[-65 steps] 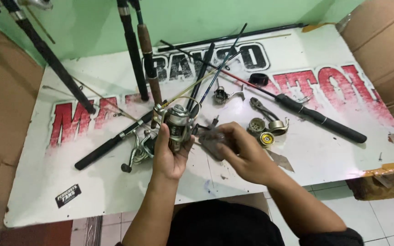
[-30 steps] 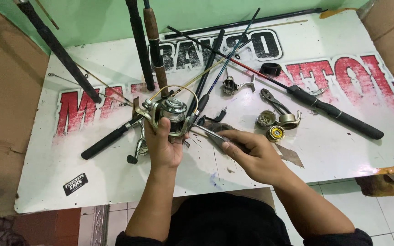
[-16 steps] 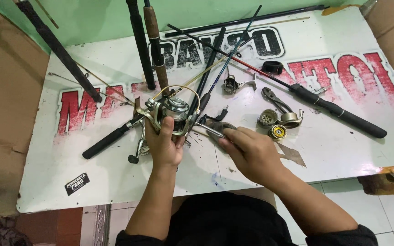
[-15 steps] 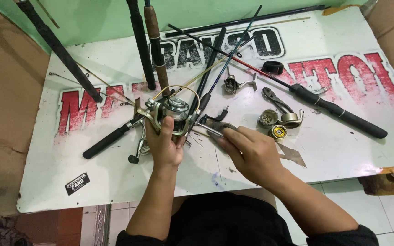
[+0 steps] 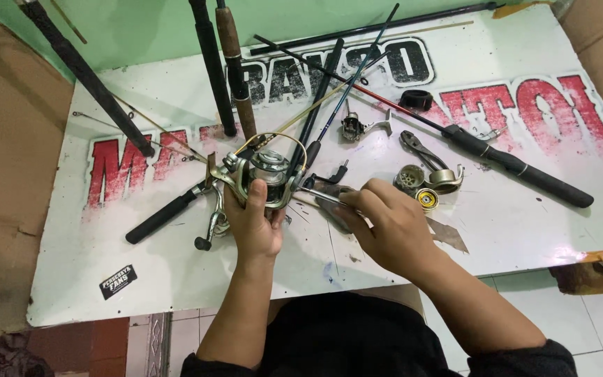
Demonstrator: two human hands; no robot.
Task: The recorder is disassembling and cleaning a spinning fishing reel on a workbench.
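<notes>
Silver spinning reel sits gripped in the left hand; right hand fingers pinch a thin metal tool pointing leftward into it.

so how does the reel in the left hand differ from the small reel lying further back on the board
The gold reel is gripped in the left hand and raised off the white board; the small silver reel lies loose on it, untouched. The gold reel looks clearly larger, with a wire bail arching over its spool. The right hand holds a thin metal tool to the gold reel only. Both are spinning reels.
</notes>
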